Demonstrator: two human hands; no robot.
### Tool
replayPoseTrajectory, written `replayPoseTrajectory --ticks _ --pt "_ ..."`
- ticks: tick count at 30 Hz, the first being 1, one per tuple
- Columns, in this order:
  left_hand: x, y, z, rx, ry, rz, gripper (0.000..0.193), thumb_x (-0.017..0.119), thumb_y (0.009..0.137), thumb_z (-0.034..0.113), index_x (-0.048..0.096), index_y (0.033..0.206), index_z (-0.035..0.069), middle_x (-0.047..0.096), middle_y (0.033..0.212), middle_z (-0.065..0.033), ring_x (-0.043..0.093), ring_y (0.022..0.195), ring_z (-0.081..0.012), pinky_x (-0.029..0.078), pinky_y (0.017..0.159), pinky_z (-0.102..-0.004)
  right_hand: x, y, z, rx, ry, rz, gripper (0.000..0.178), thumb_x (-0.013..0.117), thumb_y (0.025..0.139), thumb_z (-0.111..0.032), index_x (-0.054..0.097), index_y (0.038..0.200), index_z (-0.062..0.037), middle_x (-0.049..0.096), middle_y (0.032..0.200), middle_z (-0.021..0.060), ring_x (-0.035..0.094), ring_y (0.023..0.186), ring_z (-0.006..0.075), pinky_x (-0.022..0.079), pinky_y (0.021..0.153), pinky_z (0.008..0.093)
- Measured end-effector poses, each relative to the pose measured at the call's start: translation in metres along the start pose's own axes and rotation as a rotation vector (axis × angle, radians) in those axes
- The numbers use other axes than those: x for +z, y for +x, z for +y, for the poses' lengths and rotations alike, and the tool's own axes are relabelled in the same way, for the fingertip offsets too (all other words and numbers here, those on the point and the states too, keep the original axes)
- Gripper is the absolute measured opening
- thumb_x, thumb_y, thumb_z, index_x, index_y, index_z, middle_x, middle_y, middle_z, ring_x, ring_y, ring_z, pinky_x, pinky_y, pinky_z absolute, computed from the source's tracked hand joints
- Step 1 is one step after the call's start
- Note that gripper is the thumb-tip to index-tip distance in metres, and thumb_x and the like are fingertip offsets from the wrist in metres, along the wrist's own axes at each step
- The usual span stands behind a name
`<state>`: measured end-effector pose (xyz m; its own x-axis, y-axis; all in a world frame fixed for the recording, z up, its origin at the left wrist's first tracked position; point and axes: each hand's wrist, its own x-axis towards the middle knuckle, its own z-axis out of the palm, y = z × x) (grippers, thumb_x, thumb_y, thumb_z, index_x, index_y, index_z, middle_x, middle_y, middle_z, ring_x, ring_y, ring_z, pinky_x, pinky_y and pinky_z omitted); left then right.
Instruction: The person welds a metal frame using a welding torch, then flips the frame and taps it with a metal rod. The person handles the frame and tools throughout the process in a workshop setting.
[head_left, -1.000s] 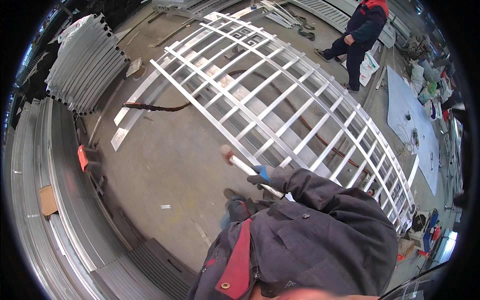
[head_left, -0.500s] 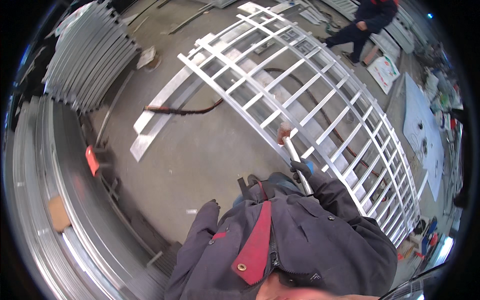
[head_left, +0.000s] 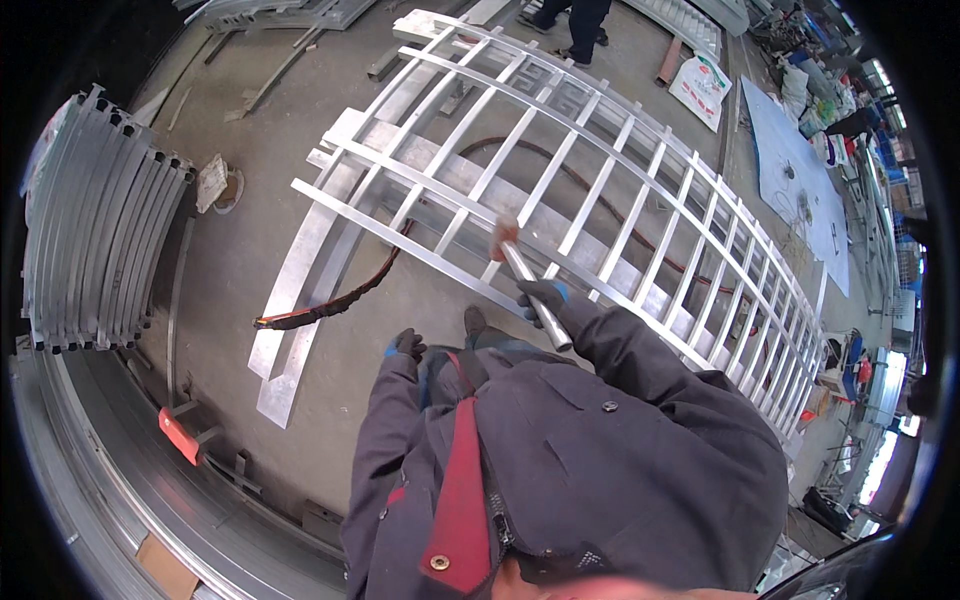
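Note:
My right hand [head_left: 545, 297], in a dark glove with a blue cuff, is closed round the pale metal handle of a hammer [head_left: 533, 283]. The hammer's rusty brown head [head_left: 504, 236] points away from me, over the near edge of a pale metal railing frame [head_left: 598, 185]. In this view the head overlaps the bars; whether it touches them I cannot tell. My left hand [head_left: 406, 345], gloved the same way, hangs beside my body with nothing visible in it and its fingers loosely apart. One of my shoes [head_left: 476, 322] shows on the floor between my hands.
Metal beams [head_left: 287, 345] lie under the frame, with a dark cable [head_left: 350, 297] across them. Stacked railing panels [head_left: 95, 225] stand at left, near a red-orange piece [head_left: 179, 435] and long metal profiles [head_left: 95, 490]. A person's legs [head_left: 585, 28], a white sack [head_left: 700, 90] and a pale blue sheet [head_left: 795, 185] are beyond.
My view has shifted, so the railing frame appears further left and nearer. My right hand still grips the hammer. The left hand now shows more fully, and the other person is mostly out of view.

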<state>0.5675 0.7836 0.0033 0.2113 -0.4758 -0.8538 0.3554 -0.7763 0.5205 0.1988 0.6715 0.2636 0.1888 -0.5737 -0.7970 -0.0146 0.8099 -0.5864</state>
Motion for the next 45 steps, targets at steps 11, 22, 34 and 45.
replayPoseTrajectory --ticks 11,22,34,45 --pt "-0.069 0.132 0.208 -0.251 -0.123 -0.171 0.041 0.066 0.096 0.038 0.059 0.129 0.015 0.074 0.098 -0.0049 0.071 0.082 -0.026 0.052 0.064 -0.0438 0.149 0.125 -0.093 -0.191 -0.181 0.034 0.053 0.069 0.091 -0.047 0.06 0.124 -0.0059 0.064 0.087 0.0044 0.06 0.062 0.0106 0.048 0.054 0.028" --pt "-0.002 0.208 0.34 -0.248 -0.368 -0.254 0.063 0.048 0.1 0.061 0.046 0.148 0.019 0.047 0.154 -0.01 0.048 0.137 -0.0306 0.041 0.114 -0.0462 0.203 0.207 -0.104 -0.202 -1.176 0.248 0.068 0.056 0.095 -0.055 0.045 0.15 -0.0173 0.065 0.122 0.0276 0.063 0.114 0.0447 0.05 0.094 0.0517" --pt "0.002 0.294 0.305 -0.398 -0.615 -0.217 0.08 0.06 0.091 0.067 0.044 0.144 0.01 0.055 0.136 -0.0162 0.054 0.121 -0.0376 0.048 0.103 -0.0517 0.187 0.253 -0.129 -0.232 -1.431 0.166 0.056 0.059 0.096 -0.047 0.049 0.143 -0.0192 0.068 0.117 0.0218 0.067 0.103 0.0439 0.054 0.085 0.0521" --pt "0.01 0.278 0.313 -0.357 -0.62 -0.115 0.081 0.055 0.094 0.067 0.041 0.147 0.008 0.057 0.131 -0.0187 0.058 0.114 -0.0385 0.051 0.099 -0.0546 0.159 0.279 -0.125 -0.394 -1.399 0.339 0.059 0.06 0.095 -0.047 0.047 0.145 -0.0188 0.066 0.114 0.0264 0.065 0.104 0.0453 0.053 0.083 0.0541"
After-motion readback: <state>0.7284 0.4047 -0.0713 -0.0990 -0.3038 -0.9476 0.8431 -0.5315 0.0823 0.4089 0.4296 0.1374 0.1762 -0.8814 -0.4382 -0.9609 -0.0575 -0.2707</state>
